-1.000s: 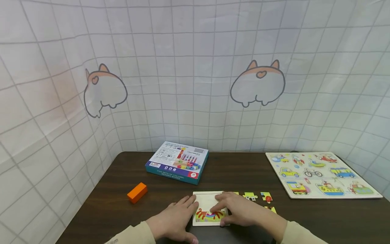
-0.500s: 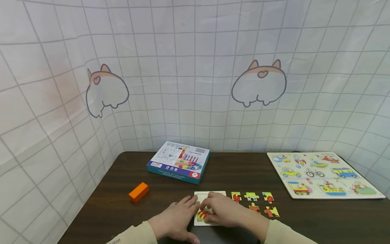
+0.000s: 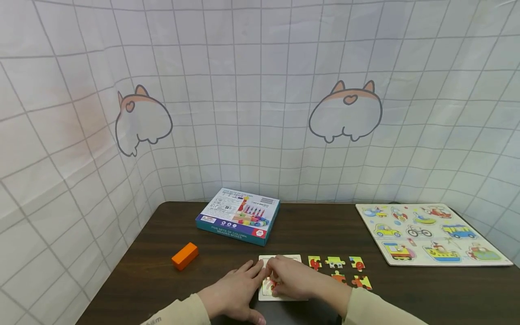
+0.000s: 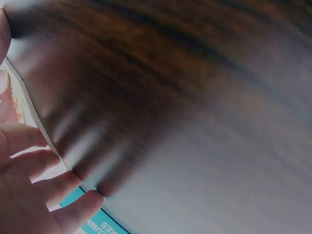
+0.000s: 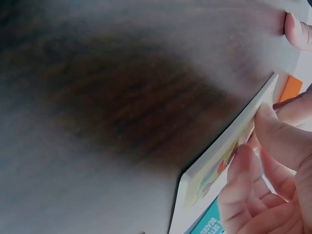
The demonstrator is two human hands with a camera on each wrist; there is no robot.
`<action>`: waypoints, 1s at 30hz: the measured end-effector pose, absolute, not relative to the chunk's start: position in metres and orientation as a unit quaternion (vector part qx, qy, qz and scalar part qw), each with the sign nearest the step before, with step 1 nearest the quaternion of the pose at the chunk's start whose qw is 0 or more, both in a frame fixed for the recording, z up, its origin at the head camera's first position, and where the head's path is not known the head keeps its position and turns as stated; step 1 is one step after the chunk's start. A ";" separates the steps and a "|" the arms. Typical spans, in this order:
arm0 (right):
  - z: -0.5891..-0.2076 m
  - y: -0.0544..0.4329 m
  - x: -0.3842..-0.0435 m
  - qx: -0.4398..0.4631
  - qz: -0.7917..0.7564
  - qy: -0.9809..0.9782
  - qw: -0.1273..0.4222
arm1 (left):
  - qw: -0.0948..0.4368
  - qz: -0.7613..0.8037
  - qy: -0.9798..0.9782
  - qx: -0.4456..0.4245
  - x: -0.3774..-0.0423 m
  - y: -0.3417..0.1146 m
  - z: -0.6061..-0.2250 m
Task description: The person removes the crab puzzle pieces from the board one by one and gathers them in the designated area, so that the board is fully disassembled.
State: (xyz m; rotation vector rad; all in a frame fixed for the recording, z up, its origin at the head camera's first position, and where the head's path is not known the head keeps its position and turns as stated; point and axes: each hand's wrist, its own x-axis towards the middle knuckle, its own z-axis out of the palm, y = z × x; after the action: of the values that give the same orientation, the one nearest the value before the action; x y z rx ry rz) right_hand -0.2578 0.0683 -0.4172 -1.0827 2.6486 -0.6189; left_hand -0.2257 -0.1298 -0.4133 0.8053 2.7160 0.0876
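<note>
A small white puzzle tray [image 3: 265, 298] lies on the dark table, partly covered by both hands. My left hand [image 3: 239, 291] rests flat at its left edge, fingers straight and fingertips along the rim. My right hand [image 3: 295, 279] is over the tray, thumb and fingers curled and pinching a red-and-yellow jigsaw piece [image 3: 272, 285] near the lower left part; the hand hides most of it. In the right wrist view, more printed picture [image 5: 222, 165] shows inside the tray. Right of the tray lie several loose jigsaw pieces [image 3: 335, 262], the nearer ones partly behind the right forearm.
A teal-and-white toy box [image 3: 227, 233] lies behind the tray. An orange block [image 3: 185, 256] is at the left. A large white picture board [image 3: 410, 241] with vehicle shapes lies at the right. A grid-patterned curtain [image 3: 260, 113] stands behind the table.
My right hand has moved left across the tray, and its fingers have closed in near the lower left part. More loose pieces show at the right. The left hand stays at the tray's edge.
</note>
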 end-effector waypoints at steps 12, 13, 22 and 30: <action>-0.410 0.078 -0.256 -0.390 -0.271 0.876 0.085 | 0.154 0.023 0.945 0.286 -0.228 -0.130 -0.411; -0.409 0.079 -0.256 -0.389 -0.280 0.873 0.091 | 0.156 0.024 0.945 0.287 -0.228 -0.130 -0.412; -0.400 0.104 -0.259 -0.357 -0.370 0.848 0.130 | 0.160 0.029 0.942 0.294 -0.236 -0.134 -0.429; -0.394 0.159 -0.259 -0.307 -0.363 0.875 0.092 | 0.164 0.047 0.937 0.304 -0.251 -0.140 -0.452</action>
State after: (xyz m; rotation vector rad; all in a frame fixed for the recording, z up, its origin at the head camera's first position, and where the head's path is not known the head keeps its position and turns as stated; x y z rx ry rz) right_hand -0.2592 0.1590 -0.3945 -0.9126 2.5985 -1.0779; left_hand -0.2509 -0.1400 -0.4517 0.8680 2.6720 0.1329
